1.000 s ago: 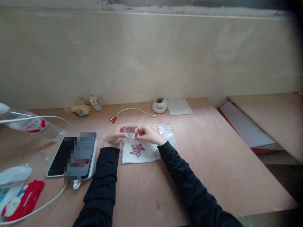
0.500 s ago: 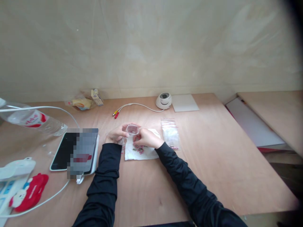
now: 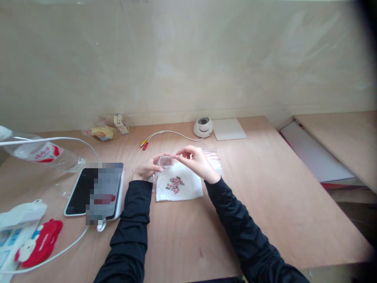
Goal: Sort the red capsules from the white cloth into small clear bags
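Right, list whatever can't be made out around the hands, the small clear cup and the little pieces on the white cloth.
- Head view: whether the right hand pinches a piece at the small clear plastic cup; too small.
- What the pink and dark pieces on the white cloth are; too small.
- Contents of the clear zip bags; partly behind that hand.
- Dark tablet screen; pixelated.
- Left hand palm; turned away.
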`<state>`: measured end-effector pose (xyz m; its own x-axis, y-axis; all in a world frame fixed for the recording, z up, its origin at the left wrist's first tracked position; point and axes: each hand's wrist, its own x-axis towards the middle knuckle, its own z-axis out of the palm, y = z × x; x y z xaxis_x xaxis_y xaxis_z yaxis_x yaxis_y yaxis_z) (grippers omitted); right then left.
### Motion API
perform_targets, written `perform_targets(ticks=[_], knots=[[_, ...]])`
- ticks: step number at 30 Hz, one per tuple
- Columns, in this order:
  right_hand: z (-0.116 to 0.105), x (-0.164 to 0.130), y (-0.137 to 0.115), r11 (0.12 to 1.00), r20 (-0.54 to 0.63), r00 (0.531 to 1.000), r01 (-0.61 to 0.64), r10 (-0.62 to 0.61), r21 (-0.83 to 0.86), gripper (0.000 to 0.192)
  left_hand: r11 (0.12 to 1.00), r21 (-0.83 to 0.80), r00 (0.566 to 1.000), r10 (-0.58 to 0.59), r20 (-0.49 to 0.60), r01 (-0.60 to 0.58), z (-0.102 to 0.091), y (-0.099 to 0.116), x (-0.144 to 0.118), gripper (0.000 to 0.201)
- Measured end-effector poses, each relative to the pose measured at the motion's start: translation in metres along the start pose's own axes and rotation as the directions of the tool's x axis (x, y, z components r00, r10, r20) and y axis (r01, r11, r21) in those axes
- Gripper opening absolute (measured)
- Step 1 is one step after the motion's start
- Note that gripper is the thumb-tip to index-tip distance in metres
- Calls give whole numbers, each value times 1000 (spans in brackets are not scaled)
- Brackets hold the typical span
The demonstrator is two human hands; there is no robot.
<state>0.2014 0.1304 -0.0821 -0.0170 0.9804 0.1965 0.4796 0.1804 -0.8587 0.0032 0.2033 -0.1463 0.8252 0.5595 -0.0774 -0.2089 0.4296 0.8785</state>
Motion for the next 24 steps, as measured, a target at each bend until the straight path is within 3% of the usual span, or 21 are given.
perform_targets(ticks=[3, 7, 12, 17, 20, 24], knots=[[3, -1, -9, 995, -128, 991, 54, -43, 80, 19, 1000, -5, 1000, -6, -8, 6, -4, -3, 0, 63], [13, -3, -14, 987, -166, 983, 99, -77, 129, 20, 1000, -9, 1000, 3, -26, -4, -10, -7, 1, 62], [12, -5, -19, 979, -204, 976, 116, -80, 170, 19, 994, -36, 994, 105, 31, -104, -6, -6, 3, 59], [8, -5, -21, 983, -197, 980, 54, -18, 178, 22, 998, 19, 990, 58, 128, -61, 4, -4, 6, 57], [11, -5, -18, 989, -179, 984, 27, 0, 148, 23, 999, 29, 992, 19, 126, -23, 6, -5, 7, 56], [14, -3, -14, 995, -58, 998, 26, -21, 96, 23, 1000, 14, 995, 25, 95, -27, 6, -4, 6, 51]])
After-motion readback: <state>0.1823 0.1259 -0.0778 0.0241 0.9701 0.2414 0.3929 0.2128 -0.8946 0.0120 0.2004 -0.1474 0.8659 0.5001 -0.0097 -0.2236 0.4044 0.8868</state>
